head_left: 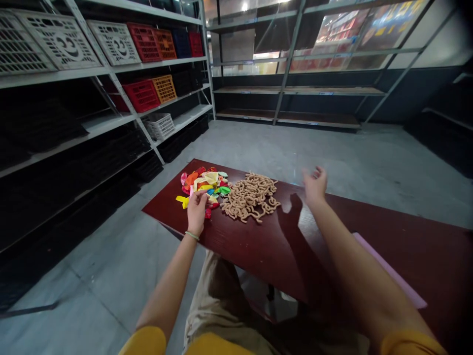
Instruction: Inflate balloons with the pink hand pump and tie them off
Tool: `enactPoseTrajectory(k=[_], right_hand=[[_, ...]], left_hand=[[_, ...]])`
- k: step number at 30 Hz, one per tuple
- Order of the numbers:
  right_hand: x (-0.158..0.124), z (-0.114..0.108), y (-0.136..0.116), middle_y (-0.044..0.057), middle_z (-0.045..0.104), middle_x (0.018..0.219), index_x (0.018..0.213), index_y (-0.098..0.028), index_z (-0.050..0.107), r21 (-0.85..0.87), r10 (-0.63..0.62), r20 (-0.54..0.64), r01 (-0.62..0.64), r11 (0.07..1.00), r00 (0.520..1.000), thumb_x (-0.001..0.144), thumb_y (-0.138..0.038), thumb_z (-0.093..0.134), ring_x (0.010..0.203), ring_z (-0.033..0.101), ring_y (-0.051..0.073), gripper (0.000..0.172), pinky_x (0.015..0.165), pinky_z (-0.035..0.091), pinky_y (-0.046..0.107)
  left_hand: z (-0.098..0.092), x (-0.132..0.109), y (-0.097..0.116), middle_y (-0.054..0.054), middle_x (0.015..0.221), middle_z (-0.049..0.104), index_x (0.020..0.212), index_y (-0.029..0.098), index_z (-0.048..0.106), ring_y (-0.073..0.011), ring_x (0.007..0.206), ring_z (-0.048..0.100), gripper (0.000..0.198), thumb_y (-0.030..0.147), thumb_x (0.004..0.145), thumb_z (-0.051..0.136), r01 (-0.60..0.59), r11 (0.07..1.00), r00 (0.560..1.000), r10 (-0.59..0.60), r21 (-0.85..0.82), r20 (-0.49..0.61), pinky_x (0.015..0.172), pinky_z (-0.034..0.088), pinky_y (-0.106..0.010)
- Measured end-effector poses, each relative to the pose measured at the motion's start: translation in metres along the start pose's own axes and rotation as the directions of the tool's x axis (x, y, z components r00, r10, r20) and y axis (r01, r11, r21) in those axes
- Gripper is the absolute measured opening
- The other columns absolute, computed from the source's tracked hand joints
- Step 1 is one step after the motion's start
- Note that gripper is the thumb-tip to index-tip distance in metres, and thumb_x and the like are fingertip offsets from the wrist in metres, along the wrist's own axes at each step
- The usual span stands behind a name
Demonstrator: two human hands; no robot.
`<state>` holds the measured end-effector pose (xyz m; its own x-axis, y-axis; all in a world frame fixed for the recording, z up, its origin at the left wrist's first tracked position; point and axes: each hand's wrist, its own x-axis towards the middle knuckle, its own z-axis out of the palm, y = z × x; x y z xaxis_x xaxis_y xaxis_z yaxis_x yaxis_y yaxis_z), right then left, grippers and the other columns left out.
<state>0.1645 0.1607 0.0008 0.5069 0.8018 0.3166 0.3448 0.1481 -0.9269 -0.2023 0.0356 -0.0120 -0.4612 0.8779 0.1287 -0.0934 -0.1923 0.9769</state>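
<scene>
A heap of limp, uninflated balloons (207,180) in several colours lies toward the left end of the dark red table (254,251). My left hand (196,214) is at the heap's near edge, fingers drawn together; what is between them, if anything, I cannot make out. Beside the balloons, touching them on the right, is a pile of tan, curly, worm-like pieces (249,195). My right hand (315,186) is raised over the table's far edge, right of the pile. Its fingers are slightly blurred and look apart, with nothing visible in them.
A flat pink sheet or board (391,271) lies on the table's right part, beside my right forearm. Metal shelving on the left holds white crates (113,43), red crates (142,94) and an orange crate (164,88). More shelves (295,91) stand across the grey floor (254,143).
</scene>
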Motion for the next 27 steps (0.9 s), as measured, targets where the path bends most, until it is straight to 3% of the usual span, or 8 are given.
enactPoseTrajectory(k=[3,5,7,11,13,15,21,27], right_hand=[[-0.034,0.033,-0.017,0.011,0.060,0.119,0.125,-0.021,0.053,0.049,-0.084,0.154,0.077,0.996,0.985,0.083,-0.049,0.058,0.108,0.059,0.024,0.051,0.096,0.046,0.047],[-0.065,0.060,-0.032,0.010,0.066,0.109,0.115,-0.019,0.060,0.087,-0.158,0.314,0.138,0.987,0.936,0.085,-0.048,0.056,0.098,0.063,0.022,0.041,0.091,0.049,0.043],[-0.099,0.088,-0.048,0.008,0.069,0.103,0.108,-0.020,0.064,0.125,-0.244,0.469,0.210,0.970,0.849,0.088,-0.044,0.054,0.092,0.065,0.020,0.033,0.088,0.051,0.039],[-0.162,0.137,-0.071,0.005,0.070,0.096,0.099,-0.021,0.067,0.171,-0.370,0.690,0.357,0.919,0.622,0.087,-0.029,0.060,0.087,0.064,0.018,0.016,0.084,0.050,0.034],[-0.182,0.154,-0.075,0.007,0.068,0.094,0.093,-0.020,0.067,0.159,-0.391,0.734,0.419,0.894,0.555,0.085,-0.024,0.063,0.091,0.062,0.021,0.010,0.088,0.047,0.037],[-0.194,0.165,-0.075,0.008,0.067,0.092,0.087,-0.020,0.065,0.134,-0.396,0.755,0.467,0.874,0.523,0.085,-0.021,0.063,0.095,0.059,0.023,0.004,0.091,0.045,0.039],[-0.191,0.162,-0.083,0.008,0.064,0.091,0.083,-0.020,0.061,0.094,-0.404,0.770,0.539,0.837,0.493,0.090,-0.016,0.051,0.094,0.056,0.022,0.013,0.089,0.043,0.037],[-0.152,0.103,-0.115,0.003,0.066,0.085,0.098,-0.021,0.062,0.131,-0.397,0.829,0.554,0.822,0.394,0.093,-0.023,0.048,0.073,0.057,0.016,0.015,0.072,0.043,0.030]], left_hand=[[-0.014,0.010,0.001,-0.002,0.082,0.062,0.100,0.016,0.063,-0.0123,0.067,0.060,0.026,0.033,0.081,0.066,-0.004,0.998,0.999,0.007,0.068,-0.044,0.063,0.051,-0.025],[-0.021,0.010,-0.001,-0.003,0.083,0.063,0.100,0.016,0.064,-0.0126,0.068,0.060,0.025,0.032,0.082,0.065,0.000,0.993,0.997,0.008,0.114,-0.073,0.063,0.051,-0.025],[-0.025,0.007,-0.007,-0.003,0.082,0.063,0.100,0.016,0.065,-0.0136,0.069,0.061,0.023,0.032,0.084,0.063,-0.003,0.987,0.995,0.019,0.158,-0.100,0.063,0.050,-0.025],[-0.028,-0.002,-0.021,-0.003,0.080,0.064,0.094,0.017,0.066,-0.0145,0.071,0.062,0.017,0.031,0.085,0.062,-0.038,0.975,0.993,0.062,0.220,-0.104,0.065,0.050,-0.025],[-0.028,-0.003,-0.026,-0.003,0.080,0.064,0.094,0.018,0.067,-0.0146,0.071,0.062,0.017,0.031,0.085,0.063,-0.038,0.981,0.993,0.058,0.191,-0.101,0.066,0.051,-0.025],[-0.027,-0.002,-0.029,-0.003,0.080,0.064,0.095,0.018,0.066,-0.0148,0.071,0.062,0.017,0.030,0.085,0.063,-0.024,0.988,0.994,0.040,0.151,-0.107,0.066,0.051,-0.026],[-0.029,-0.001,-0.029,-0.004,0.085,0.066,0.097,0.018,0.067,-0.0148,0.072,0.063,0.018,0.031,0.085,0.063,-0.048,0.986,0.992,0.066,0.160,-0.110,0.069,0.052,-0.026],[-0.024,-0.006,-0.015,-0.007,0.100,0.069,0.100,0.018,0.068,-0.0153,0.083,0.066,0.020,0.033,0.087,0.062,-0.099,0.988,0.989,0.112,0.122,-0.101,0.081,0.052,-0.029]])
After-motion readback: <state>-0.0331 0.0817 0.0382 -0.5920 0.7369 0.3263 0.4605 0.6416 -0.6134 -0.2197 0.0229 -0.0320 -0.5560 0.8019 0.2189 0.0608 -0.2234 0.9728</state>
